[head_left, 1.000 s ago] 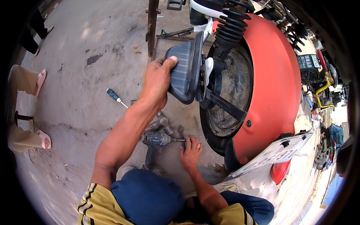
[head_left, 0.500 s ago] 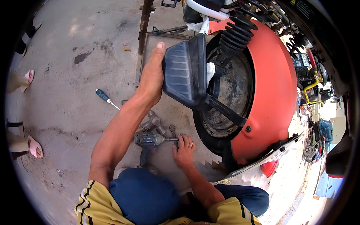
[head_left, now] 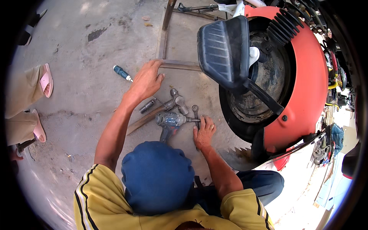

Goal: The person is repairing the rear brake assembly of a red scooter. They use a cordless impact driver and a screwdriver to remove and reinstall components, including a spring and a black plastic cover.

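Note:
My left hand (head_left: 147,80) is raised over the ground with its fingers apart and nothing in it. Near it lies a screwdriver (head_left: 122,73) with a blue-green handle. My right hand (head_left: 205,132) rests low, its fingers curled over the shaft of a ring wrench (head_left: 195,110). Beside it, the socket of an impact driver (head_left: 170,119) points at my fingers. A hammer (head_left: 179,100) with a wooden handle and a dark metal socket (head_left: 147,106) lie beyond the driver. A black ribbed plastic housing (head_left: 222,50) stands clear of both hands, before a vehicle's wheel (head_left: 257,96).
A red fender (head_left: 310,84) and a black bellows (head_left: 285,27) surround the wheel. A jagged-edged dark panel (head_left: 237,158) sits by my right forearm. A metal frame (head_left: 180,66) lies on the ground ahead. Another person's feet in pink slippers (head_left: 46,81) are at left.
My left hand has come off the black housing and moved down and left toward the tools. My right hand stays by the wrench. The whole view has shifted.

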Tool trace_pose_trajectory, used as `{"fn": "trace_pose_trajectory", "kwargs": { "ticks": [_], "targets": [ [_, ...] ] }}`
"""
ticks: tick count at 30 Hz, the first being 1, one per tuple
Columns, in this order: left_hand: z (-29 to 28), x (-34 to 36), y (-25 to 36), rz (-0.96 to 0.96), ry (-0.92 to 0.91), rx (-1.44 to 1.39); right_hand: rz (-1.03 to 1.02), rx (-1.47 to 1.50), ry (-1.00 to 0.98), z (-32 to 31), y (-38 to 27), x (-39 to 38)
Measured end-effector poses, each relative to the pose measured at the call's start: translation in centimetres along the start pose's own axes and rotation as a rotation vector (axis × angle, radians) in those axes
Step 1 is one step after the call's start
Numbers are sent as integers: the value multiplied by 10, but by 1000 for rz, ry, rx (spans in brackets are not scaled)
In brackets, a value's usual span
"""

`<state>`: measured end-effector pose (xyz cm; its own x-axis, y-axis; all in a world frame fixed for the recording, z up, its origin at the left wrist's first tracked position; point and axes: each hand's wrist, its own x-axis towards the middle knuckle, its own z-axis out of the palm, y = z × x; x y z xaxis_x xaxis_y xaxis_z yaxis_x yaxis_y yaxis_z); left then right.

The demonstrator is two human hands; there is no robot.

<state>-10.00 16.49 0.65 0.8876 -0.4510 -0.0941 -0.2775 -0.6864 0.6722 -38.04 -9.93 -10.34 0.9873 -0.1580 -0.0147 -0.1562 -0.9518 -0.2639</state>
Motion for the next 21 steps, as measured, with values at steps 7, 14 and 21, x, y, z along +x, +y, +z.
{"fn": "trace_pose_trajectory", "kwargs": {
  "ticks": [7, 14, 21],
  "targets": [
    [14, -54, -18, -180, -194, 566, -53, -1, 54, -2, 8, 0],
    [63, -90, -31, 25, -63, 161, -166, -9, 12, -24, 20, 12],
    [133, -113, 17, -193, 64, 222, -448, -203, -158, -27, 104, 5]
  ]
}}
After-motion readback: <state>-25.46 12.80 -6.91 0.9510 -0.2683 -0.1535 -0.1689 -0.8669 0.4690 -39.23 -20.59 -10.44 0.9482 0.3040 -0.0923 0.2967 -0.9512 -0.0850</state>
